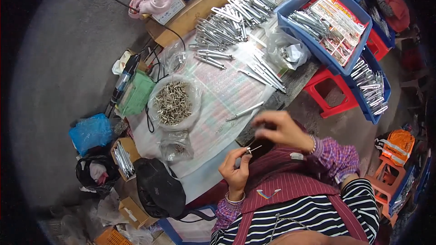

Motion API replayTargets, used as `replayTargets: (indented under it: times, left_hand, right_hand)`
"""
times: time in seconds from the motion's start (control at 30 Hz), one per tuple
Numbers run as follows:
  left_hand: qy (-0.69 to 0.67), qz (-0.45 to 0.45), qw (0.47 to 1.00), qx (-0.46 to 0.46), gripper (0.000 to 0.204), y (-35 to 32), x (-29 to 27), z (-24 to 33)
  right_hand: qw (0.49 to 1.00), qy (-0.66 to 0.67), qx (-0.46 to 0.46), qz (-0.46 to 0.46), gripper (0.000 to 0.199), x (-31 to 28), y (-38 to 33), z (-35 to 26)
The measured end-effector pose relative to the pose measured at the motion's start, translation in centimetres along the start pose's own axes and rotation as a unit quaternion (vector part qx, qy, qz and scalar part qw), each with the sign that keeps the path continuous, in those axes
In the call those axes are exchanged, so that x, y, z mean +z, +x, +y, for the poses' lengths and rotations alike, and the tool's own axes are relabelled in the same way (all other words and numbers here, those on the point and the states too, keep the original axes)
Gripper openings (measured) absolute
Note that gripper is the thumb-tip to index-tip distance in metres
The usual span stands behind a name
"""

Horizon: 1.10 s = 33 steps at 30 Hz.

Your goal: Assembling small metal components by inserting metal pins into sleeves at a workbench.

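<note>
— How's my feed? I get even, soft daylight, no hard shadows.
— Same here: black fisheye corners, edges bending, and the right hand (280,129) smeared with motion blur.

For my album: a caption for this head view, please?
Left hand pinches a small metal pin, right hand blurred above it, beside a bag of metal pieces.

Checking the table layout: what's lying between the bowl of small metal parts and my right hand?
In the head view, one loose metal rod lies on the table cover between the bowl and the right hand.
</note>
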<state>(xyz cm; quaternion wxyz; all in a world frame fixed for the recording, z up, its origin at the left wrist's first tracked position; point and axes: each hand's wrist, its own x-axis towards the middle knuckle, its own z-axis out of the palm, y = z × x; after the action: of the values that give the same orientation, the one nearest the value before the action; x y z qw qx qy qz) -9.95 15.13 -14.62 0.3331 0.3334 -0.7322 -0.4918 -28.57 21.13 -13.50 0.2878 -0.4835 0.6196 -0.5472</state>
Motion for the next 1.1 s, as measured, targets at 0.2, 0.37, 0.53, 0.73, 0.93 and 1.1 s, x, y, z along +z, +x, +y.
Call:
replayTargets:
  times: [0.2, 0.37, 0.53, 0.73, 0.93, 1.1]
  left_hand:
    - [-0.02, -0.013, 0.999, 0.037, 0.01, 0.0, 0.1, 0.5]
    - [-0.033, -0.012, 0.999, 0.016, 0.01, -0.4, 0.0, 0.0]
    - [-0.042, -0.024, 0.997, -0.062, 0.012, 0.0, -0.4, -0.4]
    - [-0.123, 0.028, 0.985, -0.116, 0.013, 0.3, -0.9, -1.4]
    - [-0.161, -0.001, 0.982, -0.101, 0.015, 0.9, -0.7, -1.5]
    - [-0.178, 0.035, 0.98, -0.077, 0.015, 0.8, -0.4, -1.5]
  right_hand:
    - [0.913, -0.386, -0.127, 0.039, 0.034, -3.1, 9.3, 3.5]
    - [0.901, -0.43, -0.059, -0.005, 0.028, -2.7, 12.1, 6.5]
    - [0.889, -0.448, -0.096, 0.021, 0.022, -3.1, 11.7, 7.7]
    - [0.899, -0.418, -0.127, 0.036, 0.026, -3.1, 11.8, 7.2]
    - [0.917, -0.394, -0.065, 0.017, 0.041, -4.9, 10.7, 7.8]
    - [0.939, -0.322, -0.115, -0.031, 0.031, -4.1, 8.7, 3.7]
